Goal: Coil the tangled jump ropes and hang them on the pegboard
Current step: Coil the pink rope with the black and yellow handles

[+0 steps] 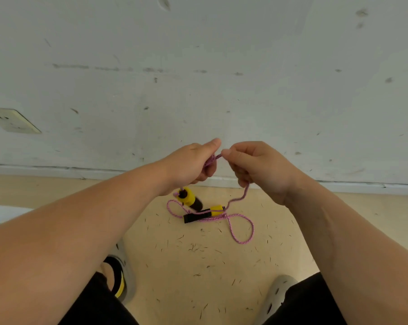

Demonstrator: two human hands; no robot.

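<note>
Scuffed white wall (198,78) fills the upper half, grey-streaked and pitted. It meets a pale baseboard (57,171) above a smooth yellowish floor (198,266) strewn with short dark slivers.

The left hand (186,165) has its fingers (204,178) curled round a small bunch of the pink jump rope (245,192), with the thumb stuck out straight. Just beside it, almost touching, the right hand (257,165) pinches a short stretch of the same rope between thumb and forefinger. Its other fingers are folded over the strand that drops out under the palm. The left palm hides most of the bunch.

The rope is a thin braided cord flecked with white. It runs down to the floor and lies there in two loose loops, one on either side of a crossing. A stubby yellow-and-black handle (190,198) sits directly under the left wrist; it seems to hang from the hand rather than rest on the floor. A second handle (205,213), a black grip with a yellow collar, lies flat by the crossing.

Both bare forearms reach in from the lower corners and cover much of the floor. Between them show black trouser legs, a grey perforated clog (278,294) and another shoe (125,273) over a black-and-yellow sock. A cream socket plate (13,120) sits on the wall at far left.
</note>
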